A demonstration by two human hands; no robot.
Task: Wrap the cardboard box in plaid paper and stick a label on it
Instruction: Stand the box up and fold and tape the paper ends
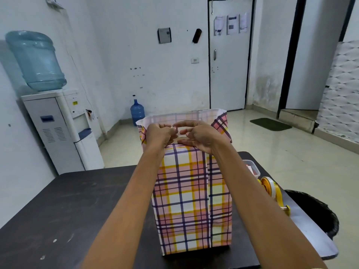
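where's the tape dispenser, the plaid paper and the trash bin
tape dispenser (264, 185), head view, yellow reel
plaid paper (184, 200), head view, front face
trash bin (314, 212), head view, black liner

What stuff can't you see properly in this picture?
Head view:
- Cardboard box: fully covered by the plaid paper.
- What the left hand pinches, if anything: its curled fingers hide it.
- Plastic container: contents blurred, partly behind the paper.
- Papers on the door: print too small.

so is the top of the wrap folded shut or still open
Still open. The far paper flap stands upright behind the left hand and right hand, its pale inside showing, not folded down.
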